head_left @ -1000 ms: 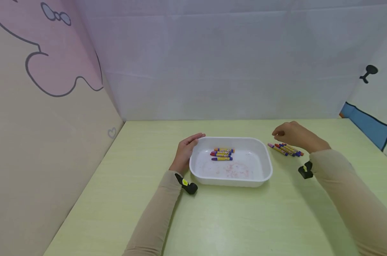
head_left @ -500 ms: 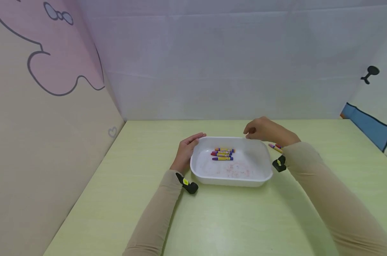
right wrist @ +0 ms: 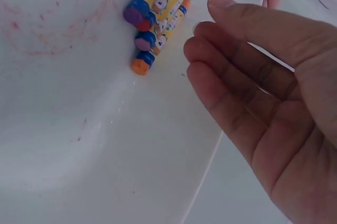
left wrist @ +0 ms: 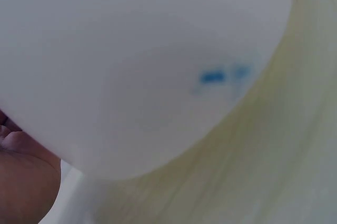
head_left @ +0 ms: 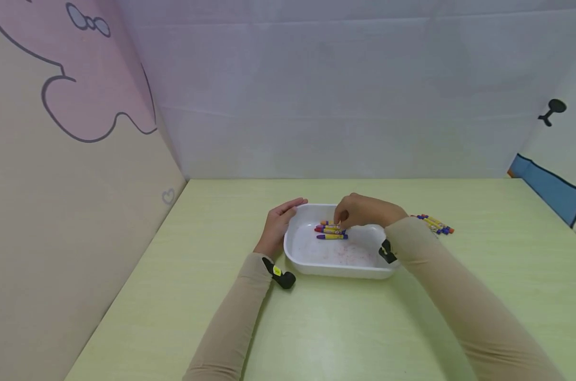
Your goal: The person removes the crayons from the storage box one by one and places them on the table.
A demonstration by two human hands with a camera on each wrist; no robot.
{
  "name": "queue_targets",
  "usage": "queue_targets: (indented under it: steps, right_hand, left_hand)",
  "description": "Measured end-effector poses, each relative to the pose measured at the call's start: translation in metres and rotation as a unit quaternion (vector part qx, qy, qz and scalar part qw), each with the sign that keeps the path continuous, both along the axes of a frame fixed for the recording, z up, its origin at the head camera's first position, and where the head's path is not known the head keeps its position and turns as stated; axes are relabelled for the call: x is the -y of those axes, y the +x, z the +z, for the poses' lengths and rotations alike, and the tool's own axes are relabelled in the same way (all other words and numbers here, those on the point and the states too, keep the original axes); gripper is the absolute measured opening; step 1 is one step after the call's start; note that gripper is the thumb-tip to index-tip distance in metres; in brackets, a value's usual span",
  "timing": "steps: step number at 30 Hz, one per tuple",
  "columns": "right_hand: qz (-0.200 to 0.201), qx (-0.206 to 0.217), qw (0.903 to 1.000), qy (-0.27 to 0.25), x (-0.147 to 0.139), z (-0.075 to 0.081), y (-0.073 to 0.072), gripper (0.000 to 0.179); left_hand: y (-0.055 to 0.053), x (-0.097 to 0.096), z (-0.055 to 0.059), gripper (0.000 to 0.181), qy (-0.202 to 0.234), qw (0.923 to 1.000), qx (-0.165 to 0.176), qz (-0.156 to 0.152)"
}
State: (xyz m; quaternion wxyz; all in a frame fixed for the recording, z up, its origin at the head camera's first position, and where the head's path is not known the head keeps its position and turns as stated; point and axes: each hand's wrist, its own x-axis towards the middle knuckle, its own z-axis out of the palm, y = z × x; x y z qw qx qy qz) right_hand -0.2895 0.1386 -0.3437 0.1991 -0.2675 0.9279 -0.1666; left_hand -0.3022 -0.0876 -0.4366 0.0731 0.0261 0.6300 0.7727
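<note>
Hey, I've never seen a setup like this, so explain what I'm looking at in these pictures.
There's no robot here, just a person's two bare hands. The wide view comes from a camera worn on the head; the two close ones come from wrist cameras. On the pale table sits a white tray with four crayons inside; more crayons lie to its right. The left hand holds the tray's left edge. The right hand is over the tray, near the four crayons; its wrist view shows no crayon held.

Beige sleeves run to black wrist devices, the left bearing a yellow label.
</note>
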Motion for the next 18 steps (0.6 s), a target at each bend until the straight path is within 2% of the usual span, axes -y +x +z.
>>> queue_targets:
  steps: [8,15,18]
  right_hand:
    - [-0.006,0.039,0.9987,0.031,0.007,-0.014,-0.001,0.011]
    - [-0.021,0.038,0.9982,0.04,0.012,-0.018,0.001,0.013]
    - [-0.014,0.033,0.9984,0.045,0.014,-0.018,0.002,0.011]
  left_hand:
    - [0.0,0.0,0.0,0.029,-0.004,1.0,0.005,-0.005]
    - [0.002,0.001,0.001,0.029,-0.009,0.9999,-0.002,-0.005]
    - [0.002,0.001,0.001,0.029,-0.01,0.9999,-0.005,-0.005]
